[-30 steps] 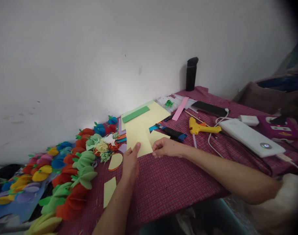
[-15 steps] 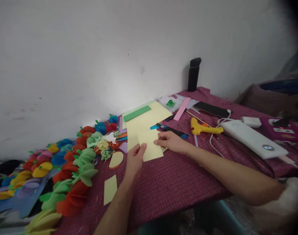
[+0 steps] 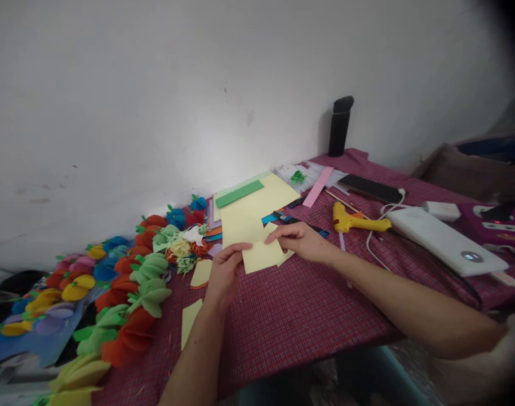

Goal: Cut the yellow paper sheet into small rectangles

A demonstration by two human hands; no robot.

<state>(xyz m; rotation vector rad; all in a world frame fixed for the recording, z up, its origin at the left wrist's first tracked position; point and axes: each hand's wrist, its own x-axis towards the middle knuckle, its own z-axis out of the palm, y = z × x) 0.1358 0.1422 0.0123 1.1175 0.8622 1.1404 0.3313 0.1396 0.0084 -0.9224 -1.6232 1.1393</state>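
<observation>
Fingers pinch yellow paper between coloured ornaments and a glue gun.

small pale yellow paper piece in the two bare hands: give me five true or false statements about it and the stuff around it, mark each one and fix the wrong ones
1. The bare left hand and bare right hand both grip the small pale yellow paper piece. True.
2. The yellow plastic glue gun lies nearer the left hand. False: it lies nearer the right hand.
3. A long green rectangular strip lies on the large pale yellow sheet. True.
4. The black cylindrical bottle lies on its side. False: it stands upright.
5. Multicoloured petalled ornaments sit to the left of the left hand. True.
</observation>
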